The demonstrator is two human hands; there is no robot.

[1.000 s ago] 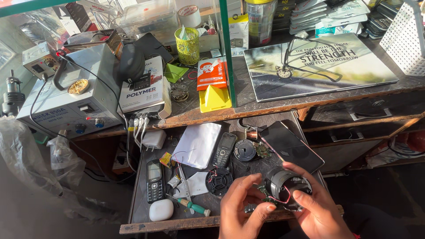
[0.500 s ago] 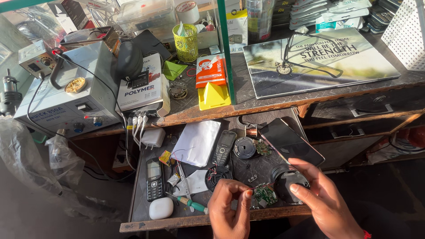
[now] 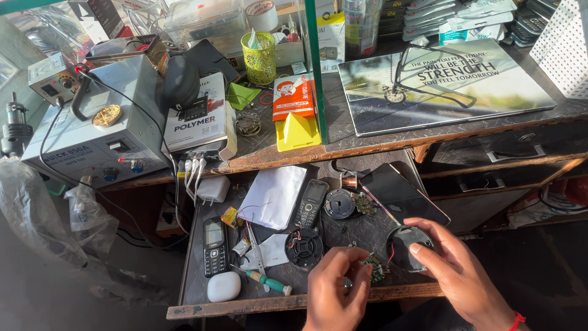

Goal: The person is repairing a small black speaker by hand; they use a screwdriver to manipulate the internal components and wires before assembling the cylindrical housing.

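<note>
Circuit board (image 3: 373, 270) half-hidden under fingers (image 3: 358, 270)

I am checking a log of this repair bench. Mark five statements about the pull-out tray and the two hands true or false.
1. The left hand holds a small green circuit board. True.
2. The right hand rests on a white earbud case. False: it grips a round black speaker housing; the white case lies apart at the tray's front left.
3. A green-handled screwdriver lies on the tray. True.
4. Both keypad phones lie face down. False: the two keypad phones show their keys.
5. Red wire runs at the housing. True.
</note>
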